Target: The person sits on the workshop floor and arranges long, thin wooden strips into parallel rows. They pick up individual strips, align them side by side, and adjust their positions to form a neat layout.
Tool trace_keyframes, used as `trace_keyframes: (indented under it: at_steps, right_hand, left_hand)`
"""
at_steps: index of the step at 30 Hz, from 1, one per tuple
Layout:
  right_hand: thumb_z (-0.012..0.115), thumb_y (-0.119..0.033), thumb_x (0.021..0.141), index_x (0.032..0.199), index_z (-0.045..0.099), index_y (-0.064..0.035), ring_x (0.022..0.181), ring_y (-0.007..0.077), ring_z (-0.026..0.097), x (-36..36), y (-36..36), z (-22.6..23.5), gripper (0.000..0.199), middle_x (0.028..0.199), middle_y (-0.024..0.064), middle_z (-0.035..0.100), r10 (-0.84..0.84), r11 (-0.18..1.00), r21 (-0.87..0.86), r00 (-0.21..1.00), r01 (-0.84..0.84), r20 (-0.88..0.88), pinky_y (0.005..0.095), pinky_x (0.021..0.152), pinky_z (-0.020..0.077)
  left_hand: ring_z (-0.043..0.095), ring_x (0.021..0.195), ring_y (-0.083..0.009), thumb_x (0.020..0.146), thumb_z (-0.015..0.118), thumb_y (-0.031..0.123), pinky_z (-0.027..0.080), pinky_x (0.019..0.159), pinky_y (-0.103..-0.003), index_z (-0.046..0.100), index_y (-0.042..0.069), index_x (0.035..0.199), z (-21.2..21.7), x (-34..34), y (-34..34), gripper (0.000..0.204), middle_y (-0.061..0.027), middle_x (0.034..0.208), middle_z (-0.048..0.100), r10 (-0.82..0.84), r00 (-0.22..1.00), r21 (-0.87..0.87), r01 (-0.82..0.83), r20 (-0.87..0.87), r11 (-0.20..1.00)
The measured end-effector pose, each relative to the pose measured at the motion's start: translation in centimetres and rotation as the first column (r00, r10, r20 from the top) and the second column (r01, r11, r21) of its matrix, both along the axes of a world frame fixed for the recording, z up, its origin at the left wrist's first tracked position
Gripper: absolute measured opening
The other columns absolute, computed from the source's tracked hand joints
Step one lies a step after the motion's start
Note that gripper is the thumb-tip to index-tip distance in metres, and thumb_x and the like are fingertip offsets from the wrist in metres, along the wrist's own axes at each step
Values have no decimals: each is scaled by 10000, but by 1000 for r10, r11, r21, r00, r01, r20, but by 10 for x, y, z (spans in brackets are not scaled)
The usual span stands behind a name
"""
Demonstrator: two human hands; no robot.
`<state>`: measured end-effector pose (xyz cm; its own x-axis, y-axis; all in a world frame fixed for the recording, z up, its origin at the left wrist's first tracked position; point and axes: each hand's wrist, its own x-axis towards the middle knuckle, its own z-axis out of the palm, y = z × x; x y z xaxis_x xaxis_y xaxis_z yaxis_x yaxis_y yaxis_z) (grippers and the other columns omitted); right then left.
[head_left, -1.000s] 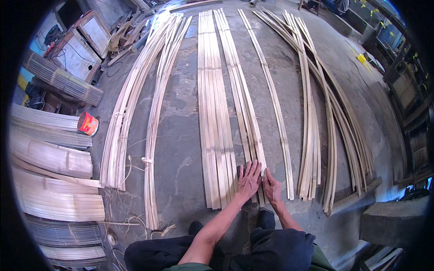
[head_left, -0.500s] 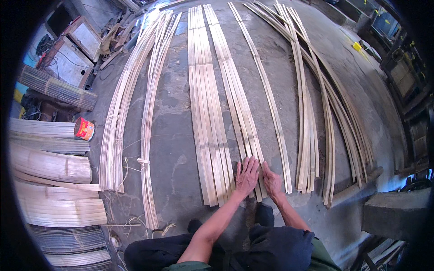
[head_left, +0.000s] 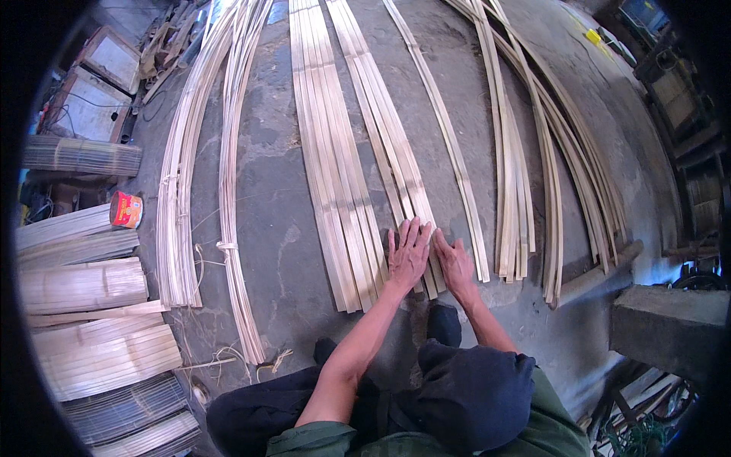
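Long pale strips, seemingly bamboo, lie in rows on the floor, running away from me. My left hand (head_left: 409, 254) rests palm down with fingers spread over the near end of a narrow row of strips (head_left: 381, 114). Against that row's right edge sits my right hand (head_left: 455, 265), its fingers stretched forward and its palm hidden. A wider row of strips (head_left: 329, 152) lies just left of my left hand, edges side by side. Right of my right hand is a thin strip bundle (head_left: 443, 114), apart from the row.
Fanned strips (head_left: 510, 190) spread at the right, some crossing. On the left lie a loose bundle (head_left: 183, 152) and a tied bundle (head_left: 230, 198). Slatted stacks (head_left: 84, 286) line the left side, near a red tin (head_left: 126, 209). A concrete block (head_left: 674, 324) stands right.
The view has tilted, so the rows and my hands appear higher in the picture. Both hands stay at the near end of the narrow row, which shows no clear shift.
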<state>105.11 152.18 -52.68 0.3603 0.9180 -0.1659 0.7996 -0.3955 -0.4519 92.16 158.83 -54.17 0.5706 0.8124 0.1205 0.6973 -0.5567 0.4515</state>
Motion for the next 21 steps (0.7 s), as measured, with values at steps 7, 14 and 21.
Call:
trace_keyframes:
  at_steps: [7, 14, 21]
  right_hand:
    - [529, -296, 945, 1367, 498, -295, 801, 351, 633, 17, 2, 7, 424, 921, 155, 564, 44, 998, 40, 998, -46, 55, 479, 615, 512]
    - [603, -236, 905, 1127, 603, -73, 897, 367, 584, 71, -7, 13, 276, 918, 154, 589, -139, 967, 240, 967, 86, 212, 473, 778, 481]
    - [591, -165, 893, 1040, 596, -67, 790, 373, 614, 82, -18, 5, 177, 857, 166, 631, -226, 936, 300, 968, 184, 112, 468, 697, 489]
  left_hand:
    - [239, 1436, -317, 943, 501, 264, 134, 1149, -588, 459, 192, 1407, 6, 2, -1, 471, -110, 1537, 283, -14, 996, 18, 16, -88, 1000]
    - [152, 1472, -277, 940, 481, 351, 90, 1178, -529, 285, 42, 1493, 0, 8, -8, 663, -108, 1587, 188, -87, 991, -39, 83, -103, 996]
    - [186, 1459, -275, 938, 500, 381, 121, 1178, -525, 322, 68, 1481, 3, 17, -13, 652, -95, 1580, 212, -100, 989, -5, 100, -110, 995]
